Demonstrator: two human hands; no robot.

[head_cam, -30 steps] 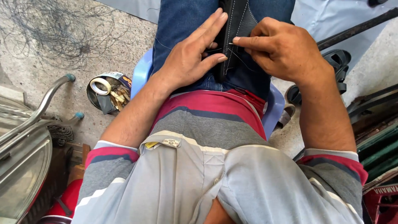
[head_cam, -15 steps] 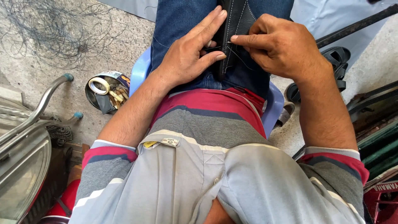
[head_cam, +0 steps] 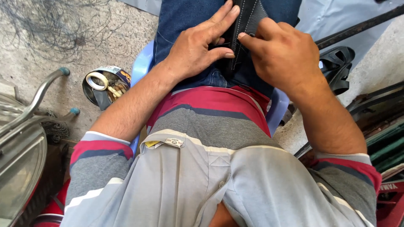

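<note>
While both hands work on the lap: a black stitched leather piece (head_cam: 246, 29) lies on blue jeans (head_cam: 185, 17).
Left hand (head_cam: 198, 48): fingers spread flat, thumb pressing the leather's left edge.
Right hand (head_cam: 284, 54): curled, fingertips pinching the leather, perhaps at its seam; what they nip is hidden.
Seat: pale blue plastic chair (head_cam: 141, 67).
Floor, left: round tin (head_cam: 105, 86) holding a tape roll.
Floor, right: black sandal (head_cam: 338, 69).

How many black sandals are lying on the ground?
1 that I can see: a black strappy sandal lies on the grey ground at the right, beyond the right hand. A second one may be hidden behind the arm or the blue plastic chair.
</note>
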